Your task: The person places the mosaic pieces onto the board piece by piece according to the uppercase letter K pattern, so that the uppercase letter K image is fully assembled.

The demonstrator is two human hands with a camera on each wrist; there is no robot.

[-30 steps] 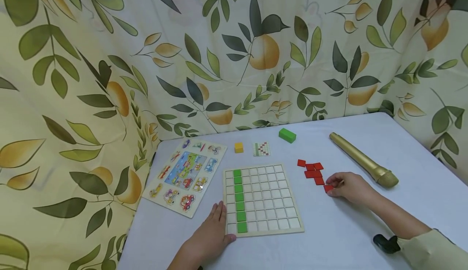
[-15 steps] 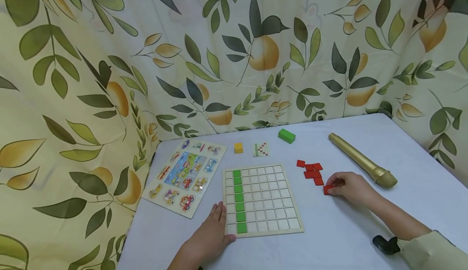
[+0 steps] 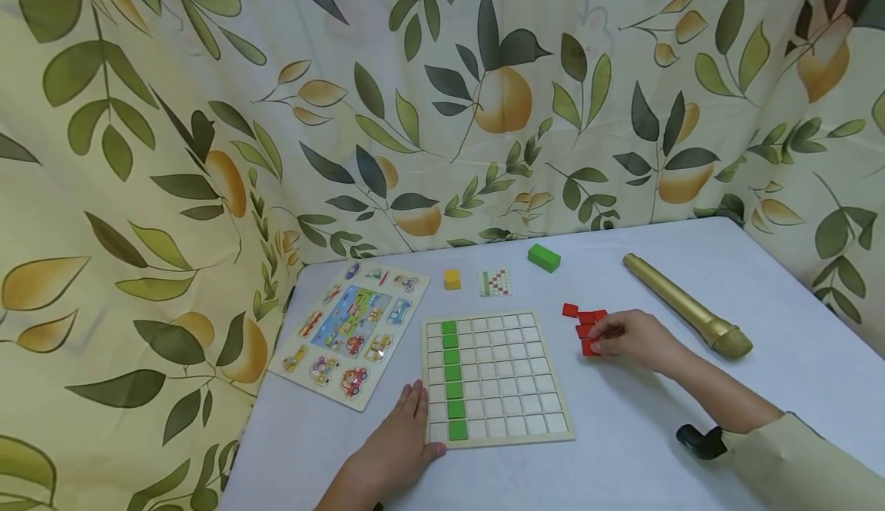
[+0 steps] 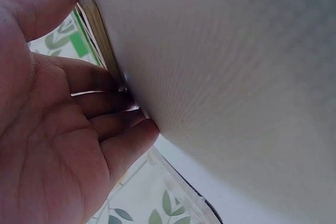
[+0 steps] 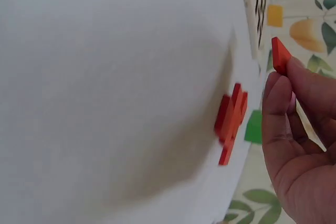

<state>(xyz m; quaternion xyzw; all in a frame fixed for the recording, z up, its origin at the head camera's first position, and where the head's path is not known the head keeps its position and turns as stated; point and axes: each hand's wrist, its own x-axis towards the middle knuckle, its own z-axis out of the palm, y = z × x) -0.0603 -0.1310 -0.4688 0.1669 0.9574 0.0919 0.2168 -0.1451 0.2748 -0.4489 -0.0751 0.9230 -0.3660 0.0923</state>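
Note:
My left hand (image 3: 401, 442) lies along the left edge of a square grid board (image 3: 512, 376), fingers straight and thumb at its lower corner. One column of the board is filled with green square tiles (image 3: 454, 390); its other cells look white. In the left wrist view, the straight fingers (image 4: 126, 150) touch the board's edge. My right hand (image 3: 639, 340) pinches a red square tile (image 5: 280, 56) between thumb and fingers. In the right wrist view that tile is raised above the table, with several other red tiles (image 5: 231, 119) lying beneath and beside it.
A picture puzzle board (image 3: 353, 334) lies to the left. Behind the grid board are a yellow cube (image 3: 452, 279), a small pattern card (image 3: 495, 282) and a green block (image 3: 544, 257). A gold microphone (image 3: 687, 306) lies at right. A patterned curtain (image 3: 442, 111) hangs behind the table.
My right hand has picked up the nearest red tile and moved it left, over the other red tiles toward the grid board. The left hand has stayed at the board's edge.

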